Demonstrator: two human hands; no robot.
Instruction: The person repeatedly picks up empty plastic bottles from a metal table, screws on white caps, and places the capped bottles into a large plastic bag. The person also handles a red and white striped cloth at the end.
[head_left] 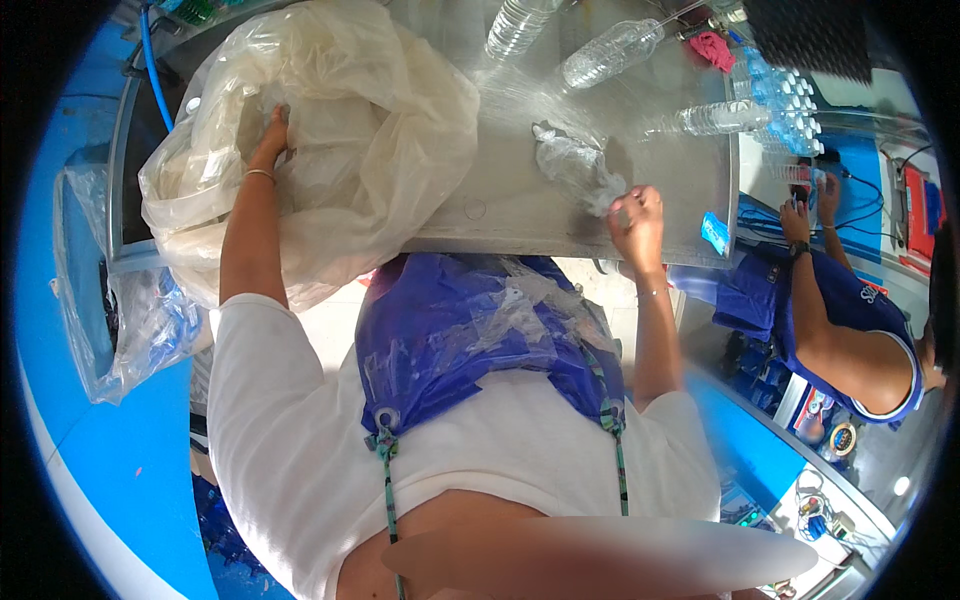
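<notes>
Plastic film [572,165] is pinched by the right hand [638,228]; the left hand [273,138] reaches into a bag [415,110], its hold unclear.

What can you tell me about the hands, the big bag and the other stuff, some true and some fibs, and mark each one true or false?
1. The left hand is at the big cloudy plastic bag. True.
2. The right hand is on a bottle. False: its fingertips are at the crumpled clear plastic.
3. The apron is yellow. False: it is blue.
4. A small blue scrap lies near the table's right front corner. True.
5. The big bag is right of the crumpled plastic. False: it is to its left.
</notes>
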